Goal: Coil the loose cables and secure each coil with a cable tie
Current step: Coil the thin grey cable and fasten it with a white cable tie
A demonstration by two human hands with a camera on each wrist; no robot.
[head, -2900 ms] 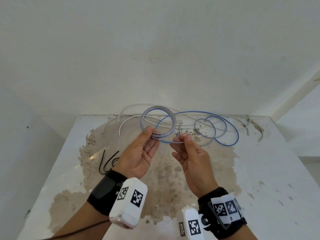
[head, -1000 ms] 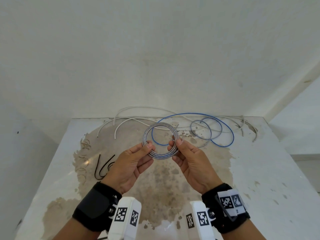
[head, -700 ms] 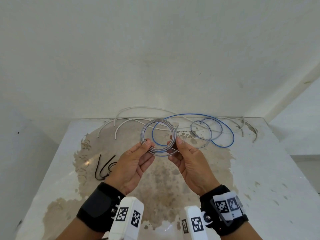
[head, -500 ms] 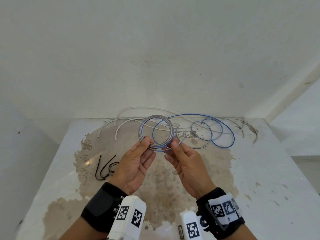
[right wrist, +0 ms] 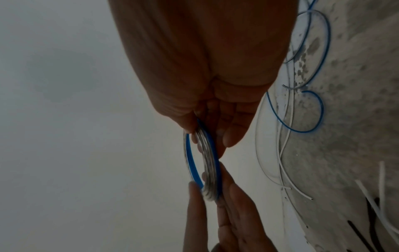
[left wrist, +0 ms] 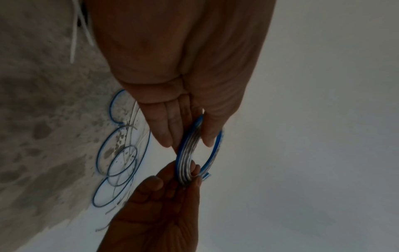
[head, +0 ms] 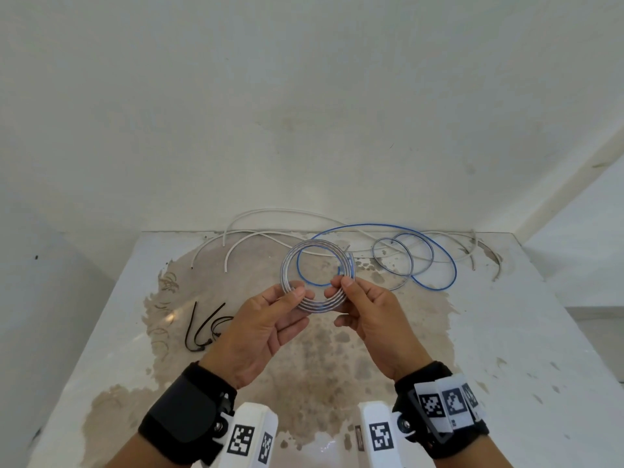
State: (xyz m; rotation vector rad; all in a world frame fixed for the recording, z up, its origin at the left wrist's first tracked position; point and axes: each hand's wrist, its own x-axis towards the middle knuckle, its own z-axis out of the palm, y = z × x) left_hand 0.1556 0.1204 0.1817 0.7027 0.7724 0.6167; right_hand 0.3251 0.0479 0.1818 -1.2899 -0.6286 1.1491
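Observation:
A small coil point(head: 315, 243) of blue and silvery cable is held upright above the table between both hands. My left hand point(head: 297, 295) pinches its lower left rim between thumb and fingers. My right hand point(head: 344, 285) pinches its lower right rim. The left wrist view shows the coil point(left wrist: 194, 153) edge-on, with my left hand point(left wrist: 187, 138) above it and the right hand's fingers below. In the right wrist view the coil point(right wrist: 208, 162) sits between my right hand point(right wrist: 207, 136) and the left hand's fingertips. The same cable trails off into loose blue loops point(head: 371, 225) lying on the table behind.
The stained white table point(head: 506, 332) stands against a white wall. Loose white cables point(head: 280, 209) curve along its back edge. Black cable ties point(head: 192, 322) lie at the left, beside my left hand.
More of the blue cable has been wound onto the coil. The right hand's pinch has shifted from under the coil to its lower right rim, and the coil sits slightly lower.

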